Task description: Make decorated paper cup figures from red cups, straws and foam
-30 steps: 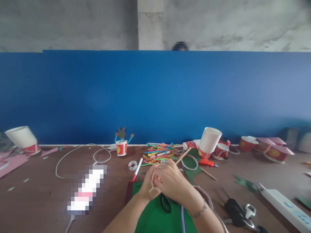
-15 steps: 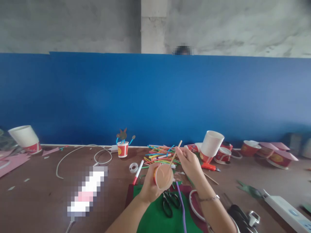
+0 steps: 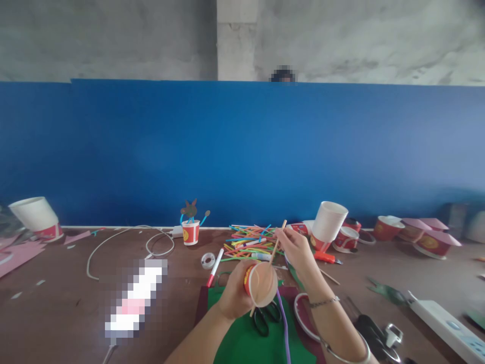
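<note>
My left hand [image 3: 235,292] is wrapped round a red-and-white paper cup [image 3: 263,284], its open mouth tilted up at me. My right hand [image 3: 297,251] pinches the upper part of a thin wooden stick [image 3: 274,248], which slants down into the cup. A pale wooden tip pokes out below the cup's near edge, by my left fingers. Beneath both hands lie black-handled scissors [image 3: 260,322], partly covered by the cup, on a green sheet [image 3: 242,341]. A purple strip [image 3: 285,328] runs down beside the scissors.
Coloured sticks [image 3: 250,237] lie piled behind my hands. Tape [image 3: 208,261] and a red-and-white marker [image 3: 215,268] are left of them. Further back stands a decorated cup [image 3: 190,233]. At right are a stacked white cup [image 3: 329,225], an orange cutter [image 3: 325,257] and a power strip [image 3: 447,326].
The cup and my left hand have shifted slightly right and down. The stick sits lower through the cup, and its tip now shows below the rim.
</note>
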Demonstrator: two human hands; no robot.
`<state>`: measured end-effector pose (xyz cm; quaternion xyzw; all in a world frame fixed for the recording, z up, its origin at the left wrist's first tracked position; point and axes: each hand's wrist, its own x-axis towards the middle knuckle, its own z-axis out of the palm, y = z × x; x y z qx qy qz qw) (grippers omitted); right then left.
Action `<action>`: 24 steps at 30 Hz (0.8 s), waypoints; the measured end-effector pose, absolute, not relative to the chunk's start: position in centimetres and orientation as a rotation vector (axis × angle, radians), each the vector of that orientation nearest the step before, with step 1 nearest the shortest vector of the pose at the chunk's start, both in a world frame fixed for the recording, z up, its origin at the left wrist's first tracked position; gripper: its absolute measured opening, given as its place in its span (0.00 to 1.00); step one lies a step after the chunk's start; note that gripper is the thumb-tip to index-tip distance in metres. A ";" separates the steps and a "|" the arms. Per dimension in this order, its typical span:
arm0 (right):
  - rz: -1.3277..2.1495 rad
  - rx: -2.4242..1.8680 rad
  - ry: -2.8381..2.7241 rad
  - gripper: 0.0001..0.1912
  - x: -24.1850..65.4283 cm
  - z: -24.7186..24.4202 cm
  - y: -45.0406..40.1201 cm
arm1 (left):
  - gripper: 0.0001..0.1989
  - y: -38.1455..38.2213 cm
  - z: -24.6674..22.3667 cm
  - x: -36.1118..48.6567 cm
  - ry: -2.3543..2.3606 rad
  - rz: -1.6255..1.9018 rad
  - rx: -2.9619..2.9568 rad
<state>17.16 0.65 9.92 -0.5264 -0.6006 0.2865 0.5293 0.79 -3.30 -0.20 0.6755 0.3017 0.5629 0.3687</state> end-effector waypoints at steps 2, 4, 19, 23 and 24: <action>0.766 -1.251 -1.503 0.19 16.5 10.0 0.3 | 0.32 -3.4 -0.3 1.1 0.772 1.419 1.697; 0.805 -1.269 -1.654 0.18 15.5 9.9 -0.4 | 0.31 -3.5 -0.2 1.3 0.777 1.404 1.643; 0.478 -0.932 -2.444 0.20 14.0 11.8 -4.6 | 0.20 -2.2 1.0 0.7 0.935 1.721 1.238; 0.262 -1.019 -2.483 0.07 11.9 11.6 -5.5 | 0.17 -1.9 0.7 0.7 0.965 1.757 1.159; 0.225 -1.012 -2.493 0.08 11.6 11.6 -5.7 | 0.16 -1.6 0.5 0.7 0.996 1.753 1.121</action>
